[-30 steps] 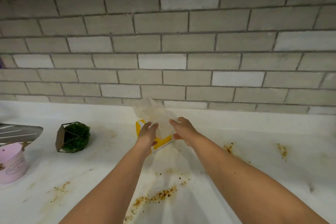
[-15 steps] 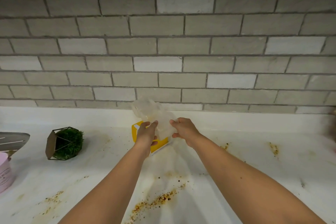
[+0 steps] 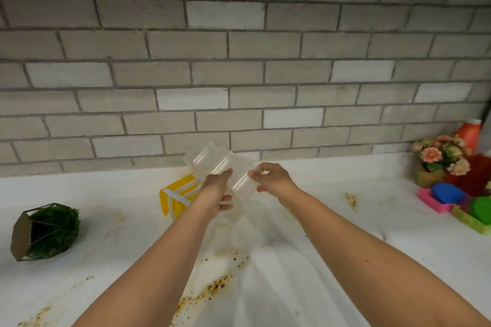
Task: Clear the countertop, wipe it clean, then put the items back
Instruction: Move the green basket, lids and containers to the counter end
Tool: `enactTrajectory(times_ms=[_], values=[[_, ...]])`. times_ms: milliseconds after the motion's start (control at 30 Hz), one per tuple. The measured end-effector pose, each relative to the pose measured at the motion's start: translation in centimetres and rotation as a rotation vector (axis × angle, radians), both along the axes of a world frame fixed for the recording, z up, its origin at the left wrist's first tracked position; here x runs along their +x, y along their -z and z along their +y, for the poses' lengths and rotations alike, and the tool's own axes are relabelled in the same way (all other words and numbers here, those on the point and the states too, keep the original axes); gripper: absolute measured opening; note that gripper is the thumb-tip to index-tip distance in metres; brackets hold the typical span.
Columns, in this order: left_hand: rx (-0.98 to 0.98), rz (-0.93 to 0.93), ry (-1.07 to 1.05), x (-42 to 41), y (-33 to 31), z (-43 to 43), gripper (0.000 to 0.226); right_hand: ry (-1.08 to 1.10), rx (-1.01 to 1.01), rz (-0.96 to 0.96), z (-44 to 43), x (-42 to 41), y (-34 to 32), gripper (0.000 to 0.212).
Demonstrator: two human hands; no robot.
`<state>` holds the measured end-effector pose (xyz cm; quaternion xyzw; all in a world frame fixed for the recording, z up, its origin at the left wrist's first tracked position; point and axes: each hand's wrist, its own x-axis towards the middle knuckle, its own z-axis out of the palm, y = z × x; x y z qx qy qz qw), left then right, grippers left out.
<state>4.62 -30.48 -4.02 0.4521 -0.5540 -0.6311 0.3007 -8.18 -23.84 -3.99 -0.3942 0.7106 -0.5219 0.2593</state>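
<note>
We have a white table streaked with brown crumbs and stains below and to the right of our fingers, so the wiping has not yet begun and we judge ourselves at the clearing step. Well left of our fingers lies a tipped moss planter; far right sit flowers, an orange bottle and bright trays. Just left of our left fingers, a yellow lid with white clips rests on the table.

We hold the clear tub aloft and tilted, its mouth away toward the wall. Our left hand wraps its near side, fingers closed on it; our right hand pinches its right side, fingers closed on it too.

To do this well, we keep both grips firm, since thin clear plastic looks slippery and flexes, carry it off the table level, and then come back for the lid so the pair stays together.

We can read no brand, label or writing anywhere.
</note>
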Motion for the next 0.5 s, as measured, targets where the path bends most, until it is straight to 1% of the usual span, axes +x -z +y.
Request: enactTrajectory(times_ms=[100,233,300,400,500], values=[[0.002,0.027,0.080,-2.0,-0.3,1.3,0.038,0.068,-0.008,0.032,2.5,-1.4,-0.3,0.021],[-0.021,0.048,0.188,-5.4,-0.2,3.7,0.034,0.158,0.018,0.059,6.3,-4.1,-0.3,0.027],[-0.018,0.048,0.242,-7.6,-0.2,5.4,0.031,0.192,0.012,0.084,8.8,-5.6,-0.5,0.025],[-0.001,0.044,0.318,-11.2,-0.2,8.6,0.038,0.253,0.015,0.133,13.1,-8.2,-0.8,0.023],[-0.019,0.054,0.410,-15.0,-0.3,12.4,0.043,0.323,0.014,0.137,17.8,-11.4,-0.9,0.023]])
